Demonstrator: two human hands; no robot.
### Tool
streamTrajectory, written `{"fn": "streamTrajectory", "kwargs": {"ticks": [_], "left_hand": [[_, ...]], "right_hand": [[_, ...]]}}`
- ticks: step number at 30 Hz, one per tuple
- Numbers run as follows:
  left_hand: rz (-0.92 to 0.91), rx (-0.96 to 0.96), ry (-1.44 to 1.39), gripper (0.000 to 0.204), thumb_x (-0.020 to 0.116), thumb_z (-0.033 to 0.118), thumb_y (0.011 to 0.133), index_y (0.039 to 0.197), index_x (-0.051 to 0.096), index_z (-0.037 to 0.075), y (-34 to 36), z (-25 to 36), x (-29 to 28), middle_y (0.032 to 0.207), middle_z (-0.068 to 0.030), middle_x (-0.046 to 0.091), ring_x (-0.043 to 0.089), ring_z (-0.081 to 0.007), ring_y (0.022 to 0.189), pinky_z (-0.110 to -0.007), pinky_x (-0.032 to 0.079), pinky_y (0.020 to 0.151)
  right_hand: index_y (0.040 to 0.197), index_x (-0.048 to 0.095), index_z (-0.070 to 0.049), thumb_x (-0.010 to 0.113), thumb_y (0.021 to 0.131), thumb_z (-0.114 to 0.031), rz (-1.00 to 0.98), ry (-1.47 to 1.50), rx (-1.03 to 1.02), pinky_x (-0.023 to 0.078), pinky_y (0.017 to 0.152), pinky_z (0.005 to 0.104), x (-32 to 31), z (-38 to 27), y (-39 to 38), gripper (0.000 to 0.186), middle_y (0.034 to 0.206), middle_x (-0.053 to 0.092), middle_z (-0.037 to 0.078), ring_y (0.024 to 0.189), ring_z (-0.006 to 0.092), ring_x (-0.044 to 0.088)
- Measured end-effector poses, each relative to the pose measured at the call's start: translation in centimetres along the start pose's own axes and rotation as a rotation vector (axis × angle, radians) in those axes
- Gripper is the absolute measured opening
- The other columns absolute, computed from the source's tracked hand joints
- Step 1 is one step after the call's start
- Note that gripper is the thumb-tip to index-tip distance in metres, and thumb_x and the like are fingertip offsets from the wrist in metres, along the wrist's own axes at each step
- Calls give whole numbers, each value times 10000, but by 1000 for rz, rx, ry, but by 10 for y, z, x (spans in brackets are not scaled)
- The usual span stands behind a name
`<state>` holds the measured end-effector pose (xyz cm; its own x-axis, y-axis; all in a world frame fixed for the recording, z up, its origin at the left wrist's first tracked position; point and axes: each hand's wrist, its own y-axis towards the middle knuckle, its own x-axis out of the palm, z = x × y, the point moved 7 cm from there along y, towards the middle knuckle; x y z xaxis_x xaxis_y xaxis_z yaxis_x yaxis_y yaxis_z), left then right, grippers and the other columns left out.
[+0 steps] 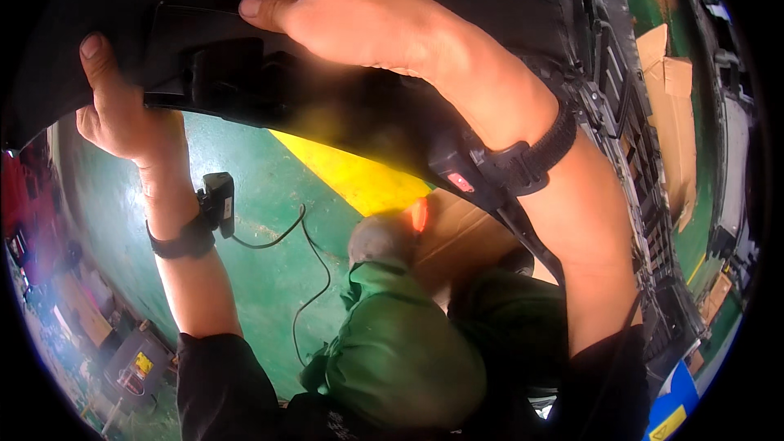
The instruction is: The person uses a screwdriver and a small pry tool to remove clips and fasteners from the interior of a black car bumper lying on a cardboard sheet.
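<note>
My left hand (126, 114) grips the lower edge of a large black panel (204, 41) at upper left, thumb raised against its face and fingers partly hidden. My right hand (343, 12) is higher on the same panel, thumb lying on it and fingers bent over it, tips hidden. Each wrist wears a strapped black device; a thin cable hangs below the left one (216, 200). A black ribbed frame (612, 90) runs down the right side, beside my right forearm.
Below are green-clad legs (392, 335), a green floor (269, 278) with a yellow marking (343, 171), and brown cardboard (461, 229). More cardboard (670, 139) lies at right. A dark grey case (135, 367) and clutter stand at lower left; a blue object (674, 400) is at lower right.
</note>
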<state>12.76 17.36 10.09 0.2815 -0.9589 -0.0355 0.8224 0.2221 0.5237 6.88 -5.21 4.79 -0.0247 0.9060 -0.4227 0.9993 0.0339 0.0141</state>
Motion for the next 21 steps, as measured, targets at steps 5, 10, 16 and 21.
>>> {"fn": "streamTrajectory", "kwargs": {"ticks": [5,10,16,21], "left_hand": [[-47,43,-62,422,686,353,989,1062,739,-59,-2,-19,-15,960,-149,782,762,-173,813,-318,620,798],[-200,579,663,421,711,363,970,1055,743,-47,-6,10,-8,955,-142,780,755,-176,800,-304,614,789],[-23,40,-153,392,747,336,953,1134,740,-12,-11,-13,-7,940,-106,788,739,-166,720,-279,586,732],[-144,668,485,420,766,341,938,1169,734,-8,-10,7,-18,916,-103,785,729,-161,677,-276,555,665]], "right_hand": [[889,824,-62,588,1001,-422,-12,68,55,563,941,425,5,12,-3,445,941,767,199,965,356,738],[977,759,8,619,977,-519,-95,-355,-64,567,885,494,19,-3,-17,546,903,721,275,961,461,701],[867,763,1,632,965,-562,-48,-208,115,578,806,458,19,2,-22,587,814,724,236,844,414,721],[758,775,-48,658,967,-521,-17,-70,188,578,789,386,23,11,-19,530,762,738,161,789,327,740]]}}
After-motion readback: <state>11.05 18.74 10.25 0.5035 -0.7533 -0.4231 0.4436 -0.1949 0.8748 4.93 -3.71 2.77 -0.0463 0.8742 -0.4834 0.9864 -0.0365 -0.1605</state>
